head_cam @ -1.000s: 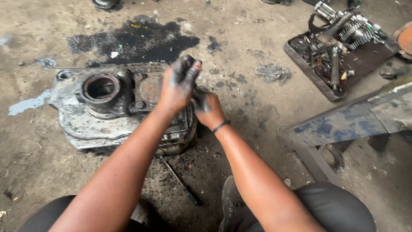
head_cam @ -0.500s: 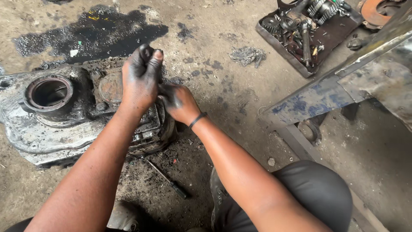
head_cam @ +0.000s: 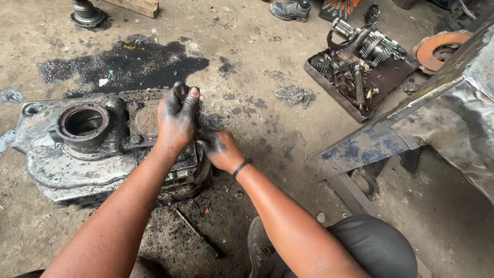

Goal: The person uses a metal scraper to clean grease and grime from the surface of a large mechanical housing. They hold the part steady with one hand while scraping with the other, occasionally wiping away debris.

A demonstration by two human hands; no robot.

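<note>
Two hands are on the work, both black with grease. My left hand [head_cam: 177,119] rests on top of the gearbox housing [head_cam: 98,149], fingers [head_cam: 189,98] curled together over a raised part near its right edge; I cannot tell whether they clamp anything loose. My right hand [head_cam: 218,148] presses against the housing's right side, fingers tucked in against the casting and mostly hidden, so their grip cannot be told.

The housing lies flat on the concrete floor [head_cam: 257,67], just below a dark oil stain [head_cam: 123,64], with its round bore [head_cam: 83,122] facing up to the left of my left hand.

Handling judgement: a cast metal body, stiff and likely heavy, not one to lift by the fingertips. Every surface looks oily, so expect slip. Best hold is probably under the flange edges or through the bore, both hands opposed.

A screwdriver [head_cam: 198,234] lies on the floor near my knee. A tray of gears and shafts [head_cam: 360,67] sits well apart, upper right, beside a steel beam [head_cam: 411,123].
</note>
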